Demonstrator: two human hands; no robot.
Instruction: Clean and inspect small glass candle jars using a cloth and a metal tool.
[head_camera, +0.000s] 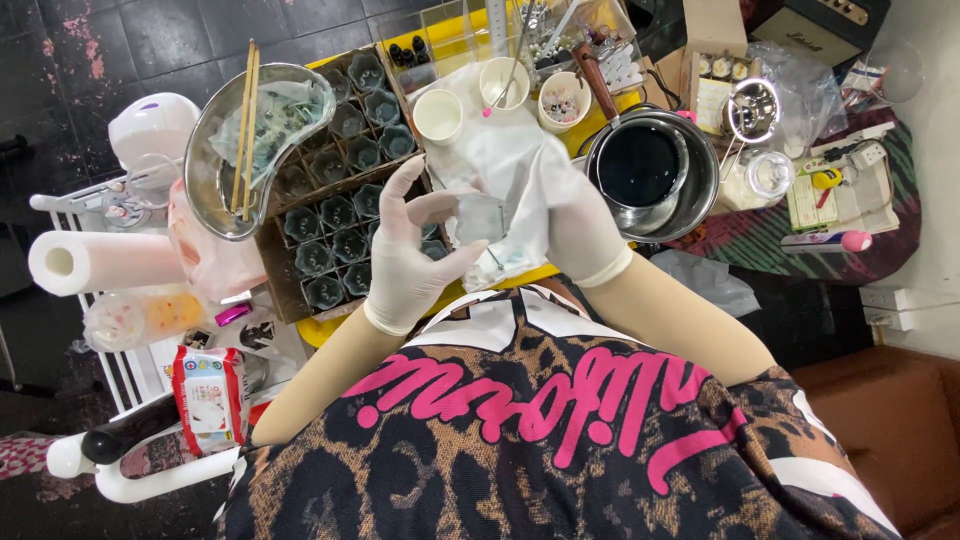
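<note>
The left hand (410, 250), in a white glove, holds a small clear glass cup (480, 217) between the thumb and the fingers, just above the yellow table (325, 328). The right hand (580, 225), also gloved, is closed around a white cloth (500, 150) that touches the cup. Just left of the cup stands a cardboard box (300, 225) full of dark glass cups, and on the right is a metal pot (655, 170) with dark liquid.

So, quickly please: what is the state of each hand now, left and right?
Left hand: gloved, fingers curled on a small clear glass cup.
Right hand: gloved, closed on a white cloth against the same cup.
</note>
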